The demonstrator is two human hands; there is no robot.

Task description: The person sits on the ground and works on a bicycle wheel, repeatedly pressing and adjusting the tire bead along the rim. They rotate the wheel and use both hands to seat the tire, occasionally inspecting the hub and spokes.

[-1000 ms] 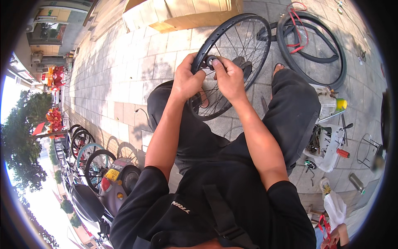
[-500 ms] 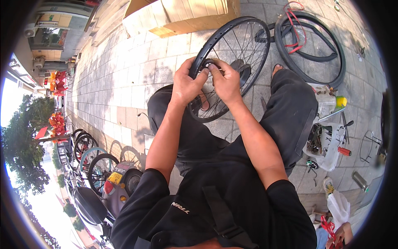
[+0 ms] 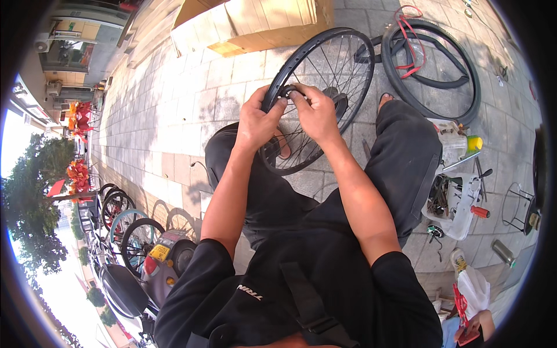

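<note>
A black spoked bicycle wheel [image 3: 282, 74] with no tire on it leans upright between my knees, its hub [image 3: 335, 103] facing right. My left hand [image 3: 255, 123] is closed on the near-left part of the rim, fingers behind it and thumb in front. Opposite it, my right hand [image 3: 317, 115] pinches a small black looped piece [image 3: 286, 90] against the inner side of the rim. Both thumbs meet at that piece. Fingers cover much of it, so its exact kind cannot be made out.
A cardboard box [image 3: 261, 36] stands ahead. On the paving at right lie a tire [image 3: 477, 87], an inner tube [image 3: 444, 83] and a red strip [image 3: 409, 36]. A white tool tray [image 3: 461, 227] sits by my right leg. Another person's hand [image 3: 477, 328] shows lower right; parked bicycles [image 3: 139, 240] stand left.
My right thumb and fingers have shifted slightly over the black loop, and less of it shows. The wheel sits a little lower in view; at lower right, the other person's hand has moved.
</note>
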